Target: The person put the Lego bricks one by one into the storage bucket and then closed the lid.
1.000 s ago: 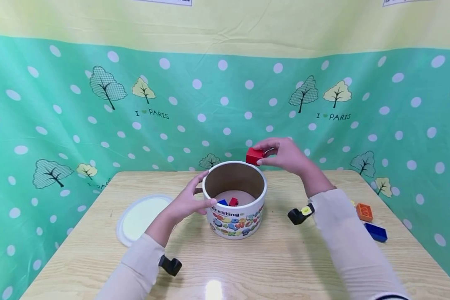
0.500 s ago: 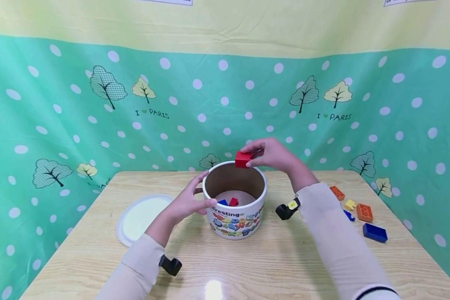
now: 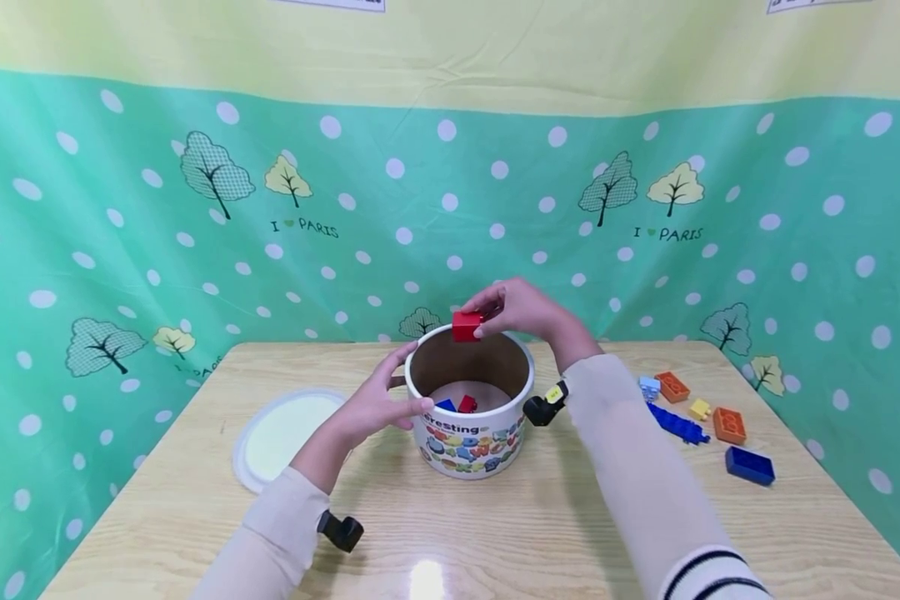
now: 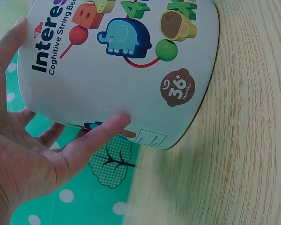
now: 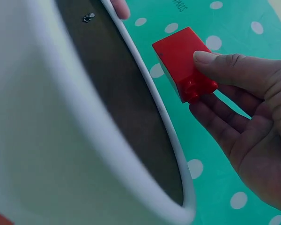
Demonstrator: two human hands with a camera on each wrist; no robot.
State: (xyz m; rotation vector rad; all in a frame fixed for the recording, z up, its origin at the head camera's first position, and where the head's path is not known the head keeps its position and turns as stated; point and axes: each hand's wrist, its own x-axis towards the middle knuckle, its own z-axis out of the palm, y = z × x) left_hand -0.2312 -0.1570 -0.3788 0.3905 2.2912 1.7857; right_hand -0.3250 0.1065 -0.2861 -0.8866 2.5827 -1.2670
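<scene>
My left hand (image 3: pixel 378 400) steadies a round white bucket (image 3: pixel 468 462) at its left side, thumb near the front of the rim and other fingers along the wall. In the left wrist view, a fingertip (image 4: pixel 124 119) lies against the printed wall (image 4: pixel 79 89). My right hand (image 3: pixel 525 308) pinches a red toy brick (image 3: pixel 465 327) between thumb and fingers, at the far rim in the head view. The right wrist view shows studs on the brick (image 5: pixel 180 58) by the fingers. Inside the bucket lie a small red piece (image 3: pixel 467 404) and a blue piece (image 3: pixel 446 405).
A white round lid (image 3: pixel 285 437) lies left of the bucket, partly behind the left forearm. At the table's right are orange bricks (image 3: pixel 730 426), a dark blue brick (image 3: pixel 751 465), a blue strip (image 3: pixel 677 423), a yellow piece (image 3: pixel 700 409) and a light blue piece (image 3: pixel 649 387).
My right hand has carried the red brick leftward, from beyond the bucket's right side to its far rim. The loose pieces at right have come into view. My left hand stays put.
</scene>
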